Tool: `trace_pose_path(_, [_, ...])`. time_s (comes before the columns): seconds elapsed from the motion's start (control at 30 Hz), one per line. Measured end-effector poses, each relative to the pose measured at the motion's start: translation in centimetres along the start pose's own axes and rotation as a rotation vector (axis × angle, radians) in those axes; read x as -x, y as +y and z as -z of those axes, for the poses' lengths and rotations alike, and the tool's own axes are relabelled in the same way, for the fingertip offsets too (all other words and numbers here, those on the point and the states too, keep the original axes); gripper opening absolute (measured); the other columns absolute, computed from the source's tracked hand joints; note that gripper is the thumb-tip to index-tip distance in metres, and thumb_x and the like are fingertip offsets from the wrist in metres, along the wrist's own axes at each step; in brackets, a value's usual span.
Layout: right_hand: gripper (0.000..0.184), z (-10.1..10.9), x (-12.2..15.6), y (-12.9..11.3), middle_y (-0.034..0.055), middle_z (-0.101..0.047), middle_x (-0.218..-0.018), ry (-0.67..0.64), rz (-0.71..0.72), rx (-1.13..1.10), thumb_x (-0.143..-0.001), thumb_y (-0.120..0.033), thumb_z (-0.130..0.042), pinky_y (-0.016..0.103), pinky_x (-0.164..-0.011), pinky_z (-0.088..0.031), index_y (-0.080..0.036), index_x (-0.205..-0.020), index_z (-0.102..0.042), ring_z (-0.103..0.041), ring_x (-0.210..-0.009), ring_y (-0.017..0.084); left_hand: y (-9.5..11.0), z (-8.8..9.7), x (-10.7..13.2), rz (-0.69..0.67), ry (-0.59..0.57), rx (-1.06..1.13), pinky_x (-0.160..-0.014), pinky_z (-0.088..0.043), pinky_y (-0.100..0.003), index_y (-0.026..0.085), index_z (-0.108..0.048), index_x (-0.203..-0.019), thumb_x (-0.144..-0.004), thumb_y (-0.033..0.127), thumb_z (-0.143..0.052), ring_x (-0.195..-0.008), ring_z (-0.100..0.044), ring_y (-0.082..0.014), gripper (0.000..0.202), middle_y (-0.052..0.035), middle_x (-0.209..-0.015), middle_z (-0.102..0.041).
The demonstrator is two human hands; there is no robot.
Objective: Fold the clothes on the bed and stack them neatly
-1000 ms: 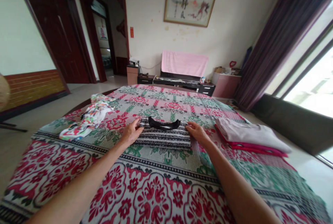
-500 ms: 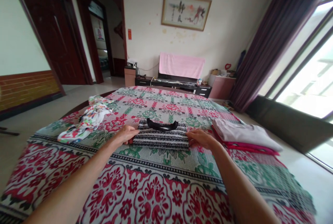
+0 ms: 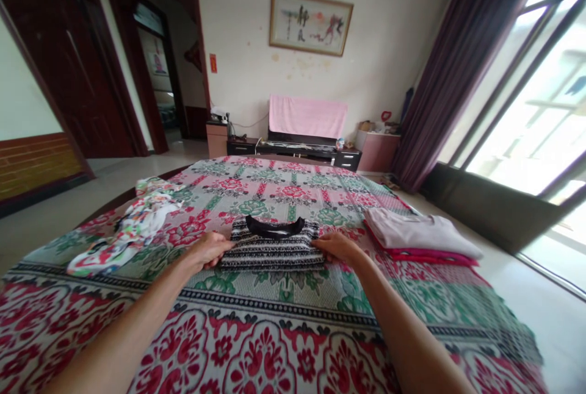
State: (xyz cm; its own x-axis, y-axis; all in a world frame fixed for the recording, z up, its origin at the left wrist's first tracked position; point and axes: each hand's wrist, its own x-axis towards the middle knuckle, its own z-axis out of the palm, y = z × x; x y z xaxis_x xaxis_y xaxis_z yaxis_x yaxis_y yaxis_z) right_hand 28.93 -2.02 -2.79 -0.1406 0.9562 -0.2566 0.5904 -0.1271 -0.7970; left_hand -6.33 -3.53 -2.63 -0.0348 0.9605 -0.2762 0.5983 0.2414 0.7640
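Note:
A black-and-white striped sweater (image 3: 274, 251) lies folded into a compact rectangle on the flowered cloth (image 3: 270, 345), its black neckband at the far side. My left hand (image 3: 211, 249) pinches the sweater's left edge, thumb on top and fingers curled below. At the opposite edge my right hand (image 3: 337, 246) grips the fabric in the same way. The fingertips under the cloth are partly hidden.
To the right sits a stack of folded clothes (image 3: 421, 235), pale grey over red. A crumpled white patterned garment (image 3: 128, 229) lies at the left. Beyond the table stand a low black cabinet (image 3: 297, 151) and a pink cloth (image 3: 307, 114).
The view has turned slightly to the right. Both hands still grip the sweater's sides, and its neckband and upper part now show more openly.

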Motion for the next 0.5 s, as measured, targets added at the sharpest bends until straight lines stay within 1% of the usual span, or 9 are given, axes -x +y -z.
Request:
trace_pose_path(0.1, [0.029, -0.2, 0.2, -0.1, -0.0068, -0.042, -0.039, 0.042, 0.029, -0.022, -0.074, -0.041, -0.059, 0.020, -0.037, -0.024, -0.017, -0.059, -0.053, -0.034, -0.035, 0.006, -0.1, -0.1, 0.0, -0.034, 0.004, 0.012, -0.033, -0.018, -0.021, 0.021, -0.040, -0.056, -0.065, 0.055, -0.057, -0.029, -0.030, -0.0075, 0.039, 0.0075, -0.033, -0.035])
trace_pose_path(0.2, [0.028, -0.3, 0.6, -0.4, -0.0071, -0.041, -0.042, 0.082, 0.067, -0.086, -0.072, -0.042, -0.057, 0.021, -0.038, -0.023, -0.017, -0.059, -0.052, -0.034, -0.038, 0.006, -0.2, 0.1, 0.3, -0.062, -0.015, 0.108, -0.032, -0.017, -0.020, 0.021, -0.039, -0.057, -0.061, 0.052, -0.059, -0.031, -0.031, -0.0062, 0.037, 0.0087, -0.039, -0.036])
trace_pose_path(0.3, [0.028, -0.5, 0.8, -0.5, -0.0067, -0.042, -0.046, 0.114, 0.106, -0.183, -0.069, -0.043, -0.056, 0.021, -0.039, -0.023, -0.017, -0.059, -0.051, -0.036, -0.041, 0.006, -0.1, 0.4, 0.6, -0.053, -0.061, 0.251, -0.032, -0.016, -0.019, 0.021, -0.037, -0.057, -0.056, 0.051, -0.063, -0.031, -0.027, -0.0039, 0.039, 0.0104, -0.042, -0.034])
trace_pose_path(0.4, [0.027, -0.7, 0.7, -0.5, -0.0064, -0.043, -0.049, 0.115, 0.102, -0.289, -0.066, -0.044, -0.057, 0.021, -0.040, -0.023, -0.018, -0.061, -0.050, -0.037, -0.043, 0.006, 0.1, 0.7, 0.9, -0.037, -0.126, 0.378, -0.033, -0.014, -0.018, 0.021, -0.036, -0.055, -0.052, 0.051, -0.066, -0.032, -0.023, -0.0026, 0.043, 0.0116, -0.041, -0.030])
trace_pose_path(0.5, [0.029, -0.5, 0.5, -0.2, -0.0069, -0.041, -0.048, 0.105, 0.096, -0.379, -0.064, -0.045, -0.060, 0.020, -0.039, -0.022, -0.018, -0.060, -0.049, -0.034, -0.042, 0.006, 0.4, 0.6, 1.1, -0.017, -0.152, 0.446, -0.033, -0.015, -0.017, 0.021, -0.035, -0.053, -0.052, 0.052, -0.066, -0.031, -0.022, -0.0026, 0.044, 0.0117, -0.038, -0.027])
